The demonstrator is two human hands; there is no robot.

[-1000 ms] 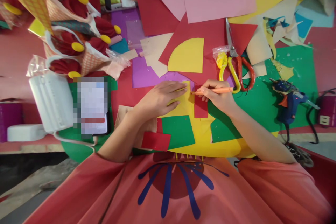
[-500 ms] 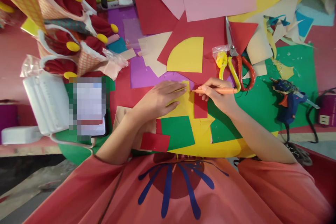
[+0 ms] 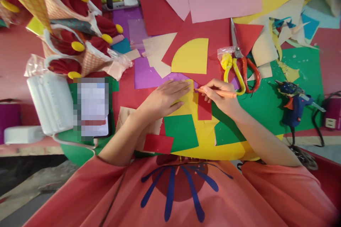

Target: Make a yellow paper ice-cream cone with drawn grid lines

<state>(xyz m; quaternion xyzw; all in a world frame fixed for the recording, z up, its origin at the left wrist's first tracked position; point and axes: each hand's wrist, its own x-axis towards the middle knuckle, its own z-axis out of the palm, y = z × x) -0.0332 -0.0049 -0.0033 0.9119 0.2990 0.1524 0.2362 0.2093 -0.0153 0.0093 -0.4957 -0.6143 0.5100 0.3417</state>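
My left hand (image 3: 167, 97) lies flat with its fingers stretched over a yellow sheet (image 3: 183, 108), partly covering it. In my right hand (image 3: 222, 95) is an orange pen (image 3: 220, 92), held like a writing tool, its tip at the sheet's right edge. A narrow red piece (image 3: 204, 108) sits below the pen. Closer to my body are a green piece (image 3: 181, 133) and a small red rectangle (image 3: 158, 143). Just beyond my hands rests a yellow quarter-circle (image 3: 191, 56) on red paper.
Scissors (image 3: 241, 64) with red and yellow handles lie beyond my right hand. A blue glue gun (image 3: 295, 108) is at the right on a green sheet (image 3: 266, 110). To the left are a phone (image 3: 93, 108), a white box-shaped device (image 3: 50, 103) and several decorated cones (image 3: 93, 58).
The whole view has shifted slightly to the right. The pen is tilted a little more, while my left hand stays flat on the yellow sheet.
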